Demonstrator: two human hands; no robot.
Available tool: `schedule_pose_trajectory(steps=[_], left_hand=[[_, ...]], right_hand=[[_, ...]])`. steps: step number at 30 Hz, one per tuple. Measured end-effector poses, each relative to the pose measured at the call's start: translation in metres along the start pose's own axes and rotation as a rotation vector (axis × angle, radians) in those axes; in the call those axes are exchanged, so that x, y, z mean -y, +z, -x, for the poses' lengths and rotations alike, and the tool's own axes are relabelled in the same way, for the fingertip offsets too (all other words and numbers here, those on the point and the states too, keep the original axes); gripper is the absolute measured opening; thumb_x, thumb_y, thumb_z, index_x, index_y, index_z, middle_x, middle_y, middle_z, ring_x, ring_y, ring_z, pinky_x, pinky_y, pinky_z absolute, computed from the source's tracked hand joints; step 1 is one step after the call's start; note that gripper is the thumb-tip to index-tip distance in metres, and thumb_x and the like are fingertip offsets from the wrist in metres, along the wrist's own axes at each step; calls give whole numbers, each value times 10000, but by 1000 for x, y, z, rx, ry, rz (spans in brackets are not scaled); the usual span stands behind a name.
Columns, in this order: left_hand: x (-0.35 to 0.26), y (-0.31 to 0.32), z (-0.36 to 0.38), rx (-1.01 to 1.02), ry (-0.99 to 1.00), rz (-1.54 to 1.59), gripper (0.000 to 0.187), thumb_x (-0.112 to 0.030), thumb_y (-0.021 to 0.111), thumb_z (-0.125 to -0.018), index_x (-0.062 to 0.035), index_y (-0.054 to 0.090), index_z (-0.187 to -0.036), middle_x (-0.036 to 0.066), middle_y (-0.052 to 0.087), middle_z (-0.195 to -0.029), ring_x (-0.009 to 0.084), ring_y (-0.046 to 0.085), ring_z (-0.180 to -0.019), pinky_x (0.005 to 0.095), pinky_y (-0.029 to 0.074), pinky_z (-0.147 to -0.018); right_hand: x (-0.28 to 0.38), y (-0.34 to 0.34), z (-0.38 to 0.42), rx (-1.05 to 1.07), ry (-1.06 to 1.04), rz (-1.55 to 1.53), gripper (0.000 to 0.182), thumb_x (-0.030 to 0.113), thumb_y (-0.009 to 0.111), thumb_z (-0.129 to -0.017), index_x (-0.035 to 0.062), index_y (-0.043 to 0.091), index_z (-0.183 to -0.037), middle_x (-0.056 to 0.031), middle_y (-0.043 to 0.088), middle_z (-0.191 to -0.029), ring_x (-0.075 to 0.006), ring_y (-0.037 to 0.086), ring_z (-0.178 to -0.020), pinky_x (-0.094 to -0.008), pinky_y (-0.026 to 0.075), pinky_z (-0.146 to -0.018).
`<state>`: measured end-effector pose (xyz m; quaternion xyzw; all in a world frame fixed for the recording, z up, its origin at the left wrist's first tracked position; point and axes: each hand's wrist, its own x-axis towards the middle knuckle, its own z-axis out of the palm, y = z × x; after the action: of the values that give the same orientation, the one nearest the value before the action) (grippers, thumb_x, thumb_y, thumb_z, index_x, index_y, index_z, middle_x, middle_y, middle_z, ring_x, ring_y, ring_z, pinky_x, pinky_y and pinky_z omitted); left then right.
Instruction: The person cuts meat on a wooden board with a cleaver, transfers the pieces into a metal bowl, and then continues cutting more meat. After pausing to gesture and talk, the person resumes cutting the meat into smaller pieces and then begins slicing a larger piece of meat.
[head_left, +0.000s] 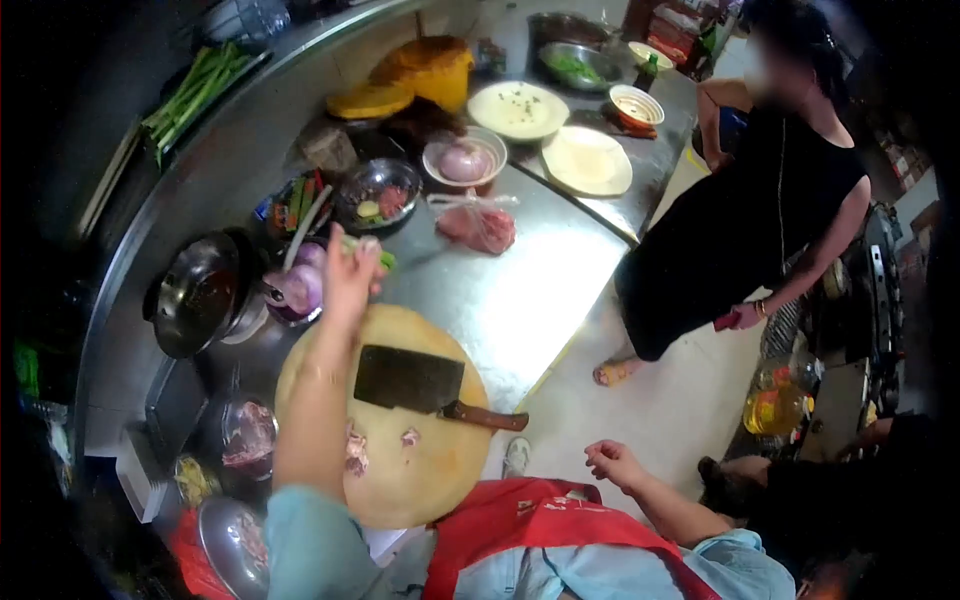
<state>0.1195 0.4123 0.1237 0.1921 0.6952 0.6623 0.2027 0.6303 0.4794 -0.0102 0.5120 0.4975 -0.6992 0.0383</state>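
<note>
My left hand (356, 268) reaches over the far edge of the round cutting board (440, 480), its fingers closed around a small green vegetable piece (387, 260), partly hidden by them. On the board lies a cleaver (410, 378) with a wooden handle, pointing right. Small scraps of raw meat (356, 450) are beside it. Purple onions (303, 285) sit in a bowl left of my left hand. A bag of raw meat (478, 226) rests beyond it. My right hand (614, 466) hangs off the counter by my red apron, fingers loosely bent and apart, holding nothing visible.
A person in black (740, 220) stands right of the steel counter (490, 310). Plates (588, 162) and a metal bowl with meat and garlic (378, 192) stand farther back. Metal pans (195, 295) line the left side. An oil bottle (776, 410) is at right.
</note>
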Motion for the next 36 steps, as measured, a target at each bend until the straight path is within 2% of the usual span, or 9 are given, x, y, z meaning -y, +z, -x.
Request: schedule_pose_trajectory(steps=[4,5,7,9,19,22,24,30,36], left_hand=[[49,-33,-20,185,-58,-171,827,-63,623,-869,-73,92,-1503,62,633,-818,109,574,-688,223,478,-593],[96,-45,-23,191,171,-176,816,-38,618,-859,-80,119,-1503,85,655,-868,130,606,-738,250,518,-659],[103,-55,18,170,134,-112,774,-13,616,-850,-62,185,-1491,74,646,-866,149,607,-747,264,523,-713],[123,-67,44,66,103,26,687,6,582,-857,-56,255,-1458,36,549,-823,96,509,-608,209,420,-491],[68,-103,120,122,-172,-63,325,-36,603,-906,10,530,-1220,33,609,-882,74,547,-707,209,464,-624],[82,-119,100,131,-112,-224,249,-50,621,-902,22,582,-1138,46,628,-1025,93,588,-916,222,483,-799],[69,-116,79,139,99,-444,219,-94,653,-888,10,626,-1079,6,627,-921,58,561,-837,216,473,-738],[84,-71,-38,375,242,-483,328,-128,671,-845,-17,625,-1151,107,672,-998,182,628,-916,291,494,-819],[147,1,-121,441,570,-904,414,-47,565,-811,-9,550,-1224,204,566,-1227,374,505,-1180,433,394,-1017]], right_hand=[[-6,11,16,-58,-56,54,270,235,601,-915,49,607,-1110,-66,641,-899,-130,594,-724,-265,508,-634],[-8,12,17,-102,-12,74,257,193,584,-924,62,583,-1145,-61,641,-917,-132,593,-724,-276,513,-650],[-18,13,29,-184,16,-92,350,220,602,-906,74,536,-1217,-86,653,-937,-156,610,-738,-291,524,-652],[-17,11,29,-289,4,-182,445,228,617,-892,93,472,-1290,-102,656,-946,-170,615,-730,-308,531,-641],[-9,-56,31,-520,-115,-790,658,218,581,-922,249,183,-1445,-136,627,-954,-205,581,-669,-352,501,-566],[-27,-109,56,-595,-171,-875,245,345,591,-911,169,580,-1080,-64,611,-815,-183,575,-650,-332,472,-568],[-67,-191,84,-560,-249,-835,314,400,597,-887,92,642,-932,-10,598,-707,-146,547,-583,-293,451,-530],[-98,-360,286,-1681,-589,-1011,242,354,620,-885,136,609,-989,19,646,-805,-112,567,-588,-254,456,-535],[-143,-289,402,-1902,-611,-1203,325,320,630,-881,177,467,-1124,-22,607,-832,-142,500,-561,-292,407,-484]])
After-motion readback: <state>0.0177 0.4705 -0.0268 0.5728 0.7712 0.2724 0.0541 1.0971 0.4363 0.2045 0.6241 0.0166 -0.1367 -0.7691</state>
